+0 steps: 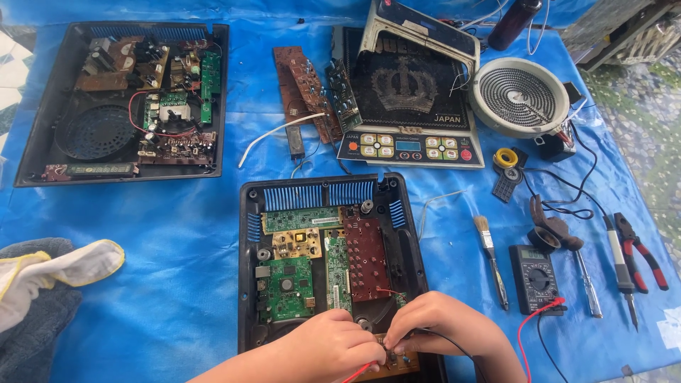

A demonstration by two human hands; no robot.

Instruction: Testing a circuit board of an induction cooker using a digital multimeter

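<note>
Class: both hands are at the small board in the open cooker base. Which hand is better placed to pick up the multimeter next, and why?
Probably the right hand: the multimeter lies just beyond it on the blue sheet. The left hand sits farther away and would have to cross over.

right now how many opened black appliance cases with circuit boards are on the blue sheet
2: one black plastic case at the far left, one black plastic case in the near middle under both hands. Others may lie outside the frame.

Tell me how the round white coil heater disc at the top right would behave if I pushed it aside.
The round white coil heater disc lies flat, so it would probably slide on the blue tarp, not roll. Wires leave its right side toward a black part, so they would likely tug. Its rim looks ceramic, possibly brittle.
</note>
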